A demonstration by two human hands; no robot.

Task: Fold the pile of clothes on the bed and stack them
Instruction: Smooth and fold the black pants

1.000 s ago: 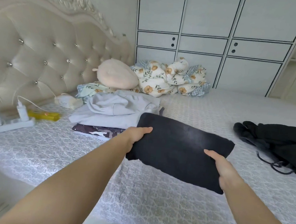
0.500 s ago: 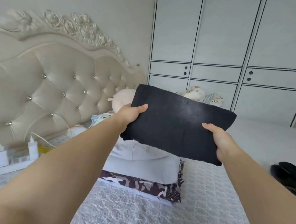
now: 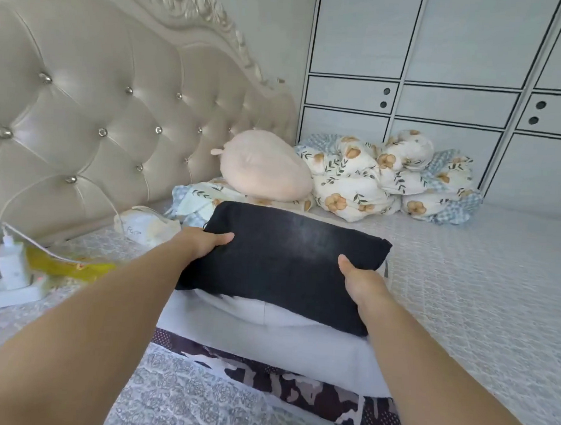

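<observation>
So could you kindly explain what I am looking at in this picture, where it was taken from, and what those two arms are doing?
There is no machine here: a person wears a wide-angle camera on the head, so the view looks forward and down along their own bare arms. They are folding clothes on a bed and stacking them. The left hand and right hand each grip one end of a folded black garment, thumbs on top, the other fingers hidden beneath. It lies over the stack: a pale grey garment on a camouflage one. Behind are a pink plush, a floral quilt, a padded headboard and a white wardrobe. At the left lie a power strip with a charger and a yellow packet.
</observation>
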